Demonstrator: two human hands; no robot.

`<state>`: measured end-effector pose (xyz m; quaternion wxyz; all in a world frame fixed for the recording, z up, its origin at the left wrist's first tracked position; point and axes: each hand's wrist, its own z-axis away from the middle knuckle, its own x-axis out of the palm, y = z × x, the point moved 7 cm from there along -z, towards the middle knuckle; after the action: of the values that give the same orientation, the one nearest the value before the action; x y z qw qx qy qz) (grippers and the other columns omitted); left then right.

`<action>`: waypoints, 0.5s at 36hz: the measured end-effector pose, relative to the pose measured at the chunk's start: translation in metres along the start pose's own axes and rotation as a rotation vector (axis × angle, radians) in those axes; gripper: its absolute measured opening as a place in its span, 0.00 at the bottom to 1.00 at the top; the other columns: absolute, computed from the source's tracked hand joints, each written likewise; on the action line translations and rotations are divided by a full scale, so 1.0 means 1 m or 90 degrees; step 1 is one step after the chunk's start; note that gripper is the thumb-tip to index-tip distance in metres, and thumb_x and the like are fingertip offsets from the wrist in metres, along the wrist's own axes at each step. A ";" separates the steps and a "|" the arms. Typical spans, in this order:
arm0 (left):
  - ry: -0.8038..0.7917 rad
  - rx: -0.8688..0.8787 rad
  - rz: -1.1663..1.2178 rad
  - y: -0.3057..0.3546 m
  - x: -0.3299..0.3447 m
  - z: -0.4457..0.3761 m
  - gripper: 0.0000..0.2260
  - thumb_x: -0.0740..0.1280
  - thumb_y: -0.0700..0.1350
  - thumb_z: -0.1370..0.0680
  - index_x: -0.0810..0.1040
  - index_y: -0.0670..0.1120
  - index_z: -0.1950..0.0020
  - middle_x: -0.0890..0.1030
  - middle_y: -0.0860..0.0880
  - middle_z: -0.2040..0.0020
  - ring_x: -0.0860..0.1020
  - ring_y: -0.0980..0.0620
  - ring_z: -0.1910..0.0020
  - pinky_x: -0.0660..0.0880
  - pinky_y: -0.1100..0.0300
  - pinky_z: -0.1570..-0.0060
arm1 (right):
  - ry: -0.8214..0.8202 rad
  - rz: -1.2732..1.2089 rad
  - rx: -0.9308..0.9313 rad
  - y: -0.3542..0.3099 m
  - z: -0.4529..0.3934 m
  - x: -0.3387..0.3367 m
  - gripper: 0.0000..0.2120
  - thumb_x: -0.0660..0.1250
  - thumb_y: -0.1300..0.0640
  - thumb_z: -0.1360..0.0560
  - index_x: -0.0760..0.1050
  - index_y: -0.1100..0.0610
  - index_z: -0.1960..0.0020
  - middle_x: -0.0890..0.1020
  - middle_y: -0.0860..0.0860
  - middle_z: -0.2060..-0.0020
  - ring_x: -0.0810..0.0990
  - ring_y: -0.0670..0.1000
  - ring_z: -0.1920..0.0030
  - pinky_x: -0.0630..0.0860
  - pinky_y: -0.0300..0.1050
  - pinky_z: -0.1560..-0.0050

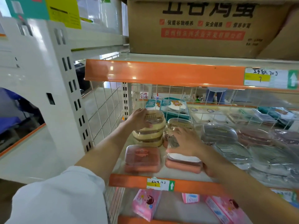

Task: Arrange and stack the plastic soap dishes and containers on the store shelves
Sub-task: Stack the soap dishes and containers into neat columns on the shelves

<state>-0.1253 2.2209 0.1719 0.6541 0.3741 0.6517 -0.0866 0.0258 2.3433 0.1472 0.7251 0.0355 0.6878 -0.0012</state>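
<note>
Stacking step: your left hand (139,119) grips the top wrapped beige plastic soap dish (153,118) on the back-left shelf stack, your right hand (184,141) rests flat, fingers straight, on the neighbouring clear-wrapped beige dish (178,125); next, likely square it

Bright, even, diffuse overhead lighting; shadows beneath the shelves are soft and weak. White glare spots sit on the glossy orange shelf strip (163,75), and clear wrapping on the grey soap dishes (233,149) shows sheen. Wide-angle distortion bends the white upright (71,88) and shelf edges toward the frame borders. Overall focus is soft; printing on the cardboard box (203,26) is smeared, the right edge blurred
</note>
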 end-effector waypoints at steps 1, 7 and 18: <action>0.006 0.003 0.001 0.000 0.000 0.001 0.27 0.74 0.50 0.29 0.69 0.42 0.35 0.73 0.43 0.39 0.71 0.46 0.40 0.66 0.59 0.48 | -0.024 -0.021 0.019 0.008 0.003 0.006 0.42 0.61 0.32 0.28 0.48 0.48 0.22 0.54 0.55 0.24 0.54 0.58 0.25 0.54 0.59 0.27; 0.032 0.009 0.028 0.004 -0.003 0.009 0.27 0.74 0.50 0.29 0.70 0.42 0.34 0.73 0.44 0.38 0.70 0.47 0.38 0.64 0.60 0.46 | -0.080 -0.035 0.040 0.017 0.005 0.020 0.44 0.59 0.30 0.28 0.45 0.49 0.22 0.50 0.55 0.23 0.50 0.58 0.24 0.53 0.61 0.27; 0.078 -0.122 0.211 -0.026 0.014 0.026 0.54 0.80 0.57 0.40 0.54 0.46 0.23 0.64 0.44 0.28 0.67 0.42 0.31 0.68 0.45 0.34 | 0.041 -0.299 0.022 0.001 -0.049 -0.035 0.49 0.69 0.39 0.29 0.46 0.58 0.22 0.48 0.54 0.22 0.48 0.54 0.23 0.52 0.53 0.26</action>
<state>-0.1186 2.1925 0.1462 0.6513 0.4169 0.6248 0.1077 -0.0251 2.3449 0.1797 0.6816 -0.1133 0.7001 -0.1802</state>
